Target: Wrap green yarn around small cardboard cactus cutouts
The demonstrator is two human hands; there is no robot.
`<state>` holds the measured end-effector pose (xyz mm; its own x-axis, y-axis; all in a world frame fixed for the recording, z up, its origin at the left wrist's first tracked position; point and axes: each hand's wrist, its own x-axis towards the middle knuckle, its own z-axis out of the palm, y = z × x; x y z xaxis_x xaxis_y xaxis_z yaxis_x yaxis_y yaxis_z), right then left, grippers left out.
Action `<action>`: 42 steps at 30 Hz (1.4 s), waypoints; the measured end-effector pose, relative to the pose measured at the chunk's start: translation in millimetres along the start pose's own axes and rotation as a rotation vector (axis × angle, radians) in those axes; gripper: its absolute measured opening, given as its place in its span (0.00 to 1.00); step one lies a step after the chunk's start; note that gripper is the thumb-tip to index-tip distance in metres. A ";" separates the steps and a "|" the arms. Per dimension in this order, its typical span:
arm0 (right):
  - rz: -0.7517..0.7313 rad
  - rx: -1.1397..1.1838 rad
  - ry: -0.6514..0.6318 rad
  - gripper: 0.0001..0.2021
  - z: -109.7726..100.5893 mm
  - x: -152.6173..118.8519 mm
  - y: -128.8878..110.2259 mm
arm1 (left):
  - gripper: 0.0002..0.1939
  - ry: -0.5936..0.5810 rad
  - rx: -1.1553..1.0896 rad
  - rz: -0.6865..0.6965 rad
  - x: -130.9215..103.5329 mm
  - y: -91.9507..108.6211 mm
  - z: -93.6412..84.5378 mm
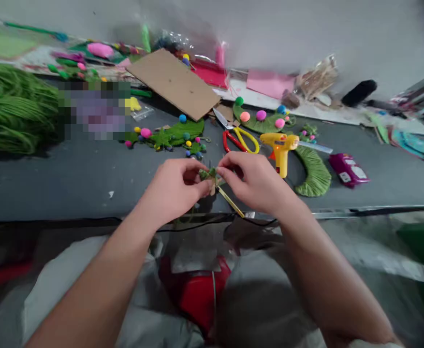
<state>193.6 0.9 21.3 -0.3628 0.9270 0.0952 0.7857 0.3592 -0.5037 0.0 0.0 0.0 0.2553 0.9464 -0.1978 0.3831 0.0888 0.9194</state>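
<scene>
Between the hands, a green yarn piece (212, 171)
Left hand (179, 186) pinches it; right hand (252, 179) is at its right edge, grip unclear.

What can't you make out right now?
In the head view:
- Small green piece: partly covered by the left hand.
- Right hand: whether its fingertips grip anything is too small to tell.
- Green yarn heap: cut off by the left edge.
- Purple packet: print too small and blurred.

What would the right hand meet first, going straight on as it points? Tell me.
The right hand would probably meet the small green piece first, then the left hand pinching it; exact depth is unclear here.
</scene>
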 end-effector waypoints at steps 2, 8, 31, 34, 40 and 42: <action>0.017 -0.022 0.009 0.07 3.5 -1.0 -4.4 | 0.14 0.027 0.025 0.038 5.1 -5.4 3.4; -0.068 -0.181 0.084 0.09 12.8 -9.3 -16.0 | 0.10 0.173 -0.172 0.113 13.1 -12.7 8.2; -0.268 -0.120 0.272 0.12 14.9 -21.3 -8.5 | 0.12 0.150 -0.810 0.101 9.3 -4.7 -3.5; -0.265 0.004 0.252 0.10 14.7 -17.1 -1.0 | 0.11 0.080 -0.776 0.113 8.3 -6.2 -6.5; -0.252 0.299 0.098 0.06 10.9 -2.3 19.4 | 0.11 -0.159 -0.601 0.074 3.0 -8.6 -12.3; -0.211 0.339 0.018 0.08 7.7 2.4 25.3 | 0.10 -0.215 -0.499 0.038 0.5 -6.3 -13.0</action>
<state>208.7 11.4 2.1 -0.4870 0.8396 0.2407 0.4838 0.4888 -0.7260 -13.8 4.0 -1.5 0.4564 0.8718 -0.1781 -0.0846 0.2418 0.9666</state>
